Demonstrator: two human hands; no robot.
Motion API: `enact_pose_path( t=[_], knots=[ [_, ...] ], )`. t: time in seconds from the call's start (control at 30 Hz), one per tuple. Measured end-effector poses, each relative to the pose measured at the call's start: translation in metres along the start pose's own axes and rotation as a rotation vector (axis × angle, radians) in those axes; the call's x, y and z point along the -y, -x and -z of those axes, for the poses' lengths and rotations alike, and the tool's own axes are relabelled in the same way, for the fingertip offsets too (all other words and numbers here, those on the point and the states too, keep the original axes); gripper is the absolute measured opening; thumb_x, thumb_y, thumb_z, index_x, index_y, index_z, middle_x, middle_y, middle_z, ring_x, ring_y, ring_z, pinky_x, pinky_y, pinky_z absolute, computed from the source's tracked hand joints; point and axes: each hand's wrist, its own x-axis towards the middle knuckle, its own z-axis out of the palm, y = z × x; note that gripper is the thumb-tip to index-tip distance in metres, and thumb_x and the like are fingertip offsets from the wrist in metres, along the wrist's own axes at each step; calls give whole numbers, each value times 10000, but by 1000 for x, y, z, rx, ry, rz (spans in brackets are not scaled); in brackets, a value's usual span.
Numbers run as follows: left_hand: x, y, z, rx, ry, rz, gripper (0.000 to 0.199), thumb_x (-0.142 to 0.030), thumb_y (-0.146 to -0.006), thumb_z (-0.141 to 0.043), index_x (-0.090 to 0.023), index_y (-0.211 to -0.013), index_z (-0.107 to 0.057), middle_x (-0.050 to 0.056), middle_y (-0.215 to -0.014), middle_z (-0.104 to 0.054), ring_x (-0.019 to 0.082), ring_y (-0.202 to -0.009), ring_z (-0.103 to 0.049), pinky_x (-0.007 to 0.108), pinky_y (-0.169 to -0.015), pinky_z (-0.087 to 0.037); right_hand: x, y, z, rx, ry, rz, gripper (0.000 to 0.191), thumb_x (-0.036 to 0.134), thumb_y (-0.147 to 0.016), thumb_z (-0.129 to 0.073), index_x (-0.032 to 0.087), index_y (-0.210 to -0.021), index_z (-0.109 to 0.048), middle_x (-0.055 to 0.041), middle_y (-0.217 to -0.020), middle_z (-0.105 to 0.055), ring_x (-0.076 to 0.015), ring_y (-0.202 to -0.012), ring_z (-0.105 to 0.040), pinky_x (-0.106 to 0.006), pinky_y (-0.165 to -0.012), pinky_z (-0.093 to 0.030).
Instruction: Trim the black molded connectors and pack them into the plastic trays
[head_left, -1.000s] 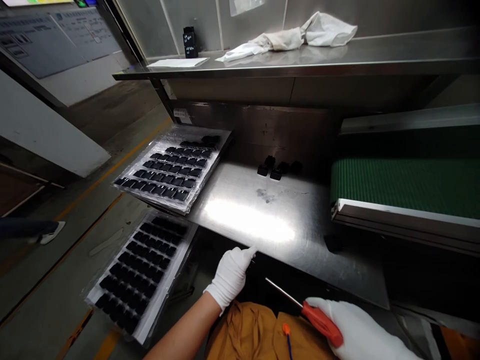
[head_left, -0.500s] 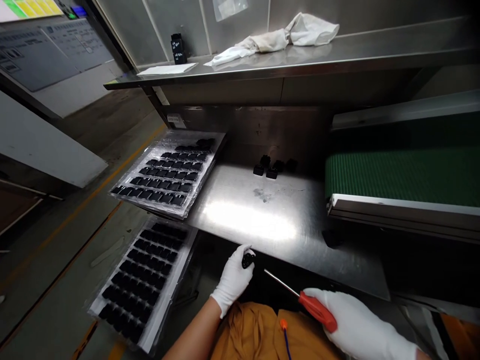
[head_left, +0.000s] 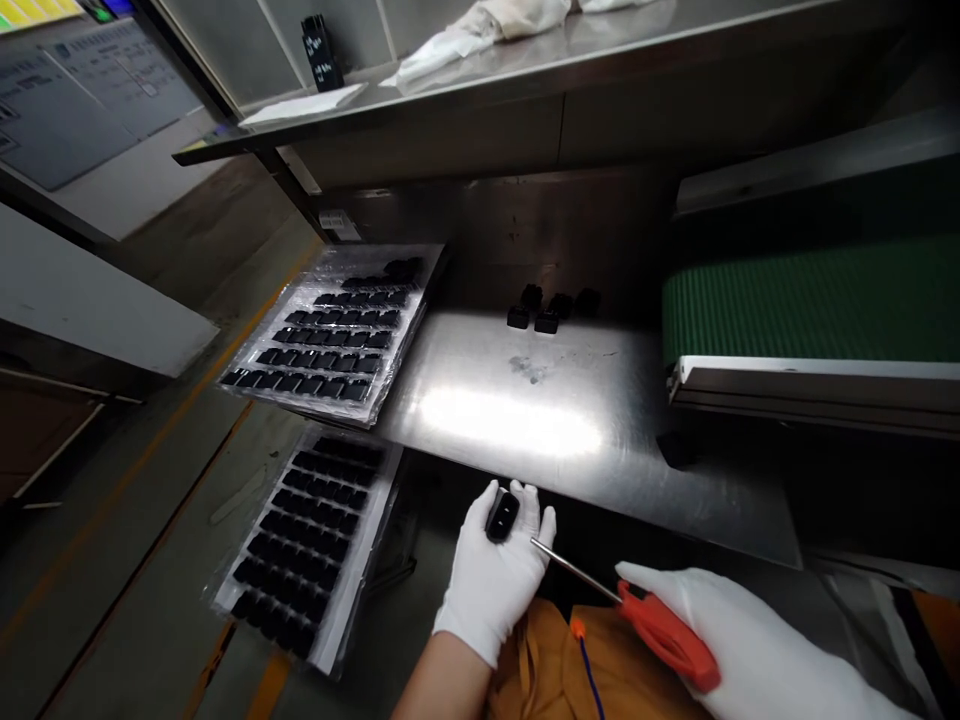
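My left hand (head_left: 499,570), in a white glove, holds a small black plastic part (head_left: 502,516) between thumb and fingers, just off the table's front edge. Two small bright marks show on the part's upturned face. My right hand (head_left: 720,630), gloved too, grips a screwdriver (head_left: 667,640) by its red handle. The metal shaft points left, its tip close to the left hand's fingers; whether it touches them I cannot tell. Several similar black parts (head_left: 546,322) stand on the steel table (head_left: 465,370) towards the back.
At the left, an upper tray (head_left: 375,400) and a lower tray (head_left: 330,640) carry rows of black parts. A green conveyor belt (head_left: 810,310) is on the right. Above the table runs a steel shelf (head_left: 450,95) with a white cloth (head_left: 480,35) and a black block (head_left: 321,55).
My left hand has turned and its fingers have spread, so the black part's face shows upward. The screwdriver and right hand have shifted slightly right. The whole view has tilted a little.
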Motion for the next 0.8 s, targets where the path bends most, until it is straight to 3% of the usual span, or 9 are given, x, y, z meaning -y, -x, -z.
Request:
enact_pose_path(
  t=[0.13, 0.3, 0.4, 0.6, 0.8],
  knots=[
    [0, -1, 6, -146, 67, -27, 212, -122, -835, -660, -146, -1028, -575, 51, -920, -690, 174, -790, -730, 427, -905, -574, 12, 7, 1, 69, 30, 40, 358, 271, -815, -484, 268, -1138, -640, -39, -940, -741, -245, -867, -683, -331, -778, -489],
    [-4, -20, 22, -261, 105, -48, 269, -103, -831, -657, -150, -1083, -576, 60, -976, -692, 169, -859, -729, 402, -902, -587, 18, 5, -6, 152, 89, -32, 144, 287, -830, -500, 259, -867, -636, -13, -720, -695, -188, -625, -637, -294, -607, -447],
    [-8, -30, 31, -322, 87, -109, 243, -107, -850, -628, -141, -1086, -581, 65, -980, -689, 169, -858, -730, 391, -871, -601, 15, 2, -10, 170, 118, -84, 113, 291, -830, -515, 252, -835, -621, -15, -683, -679, -184, -608, -633, -286, -594, -433],
    [-24, -35, 35, -338, 129, -188, 221, -120, -880, -577, -119, -1101, -574, 93, -1004, -682, 178, -880, -726, 404, -866, -608, 11, -3, -15, 233, 81, -119, 121, 270, -803, -536, 245, -871, -632, -18, -703, -694, -173, -585, -640, -270, -568, -428],
    [-29, -26, 32, -323, 155, -195, 282, -119, -876, -578, -126, -1157, -564, 114, -1055, -675, 194, -921, -722, 430, -872, -611, 15, -4, -12, 199, 72, -74, 161, 242, -783, -532, 260, -896, -644, -9, -702, -706, -175, -582, -646, -269, -560, -444]
  ],
)
